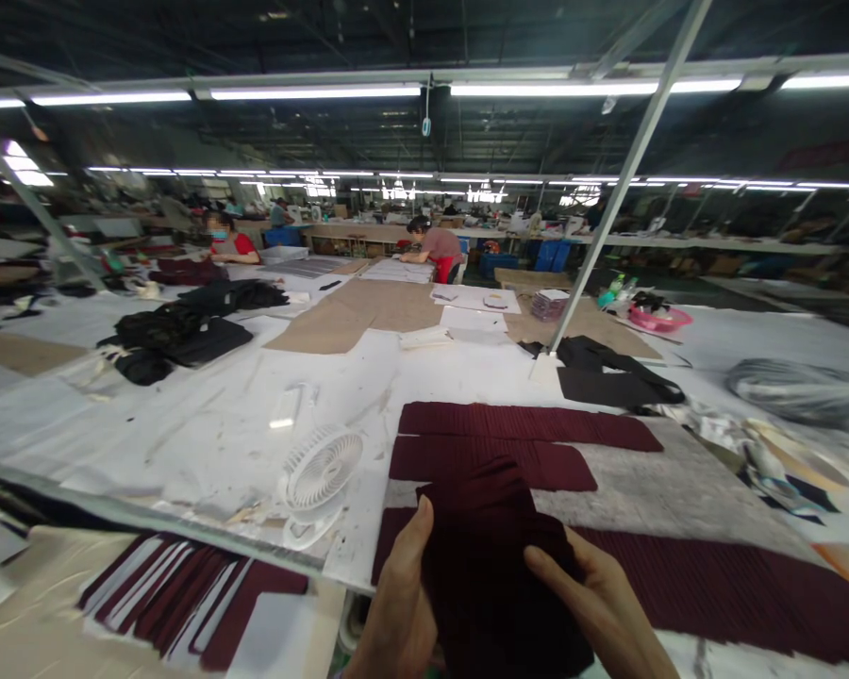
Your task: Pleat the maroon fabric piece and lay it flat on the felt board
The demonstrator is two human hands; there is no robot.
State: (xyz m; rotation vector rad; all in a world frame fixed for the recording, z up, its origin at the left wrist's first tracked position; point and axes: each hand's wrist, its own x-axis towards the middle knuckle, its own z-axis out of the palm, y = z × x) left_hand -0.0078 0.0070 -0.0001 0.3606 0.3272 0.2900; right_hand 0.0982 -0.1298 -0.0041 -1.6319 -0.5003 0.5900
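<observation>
Between my two hands is a stack of dark maroon fabric pieces [491, 575], held up in front of me over the table edge. My left hand [401, 594] grips its left side, thumb on top. On the right side my right hand [594, 594] is closed with the thumb pressed on the cloth; its other fingers are mostly hidden. Behind the stack lie rows of overlapping maroon fabric pieces: a far row [524, 422], a shorter middle row [558, 466] and a long near row [722, 585] reaching to the right.
A small white fan [324, 469] stands left of the rows. Maroon and white pieces [176, 594] lie at lower left. Dark cloth bundles [176, 330] sit farther left. A metal post [626, 179] rises near black fabric [608, 372]. Beyond it is a pink basin [659, 318]. A person [435, 247] bends over the far table.
</observation>
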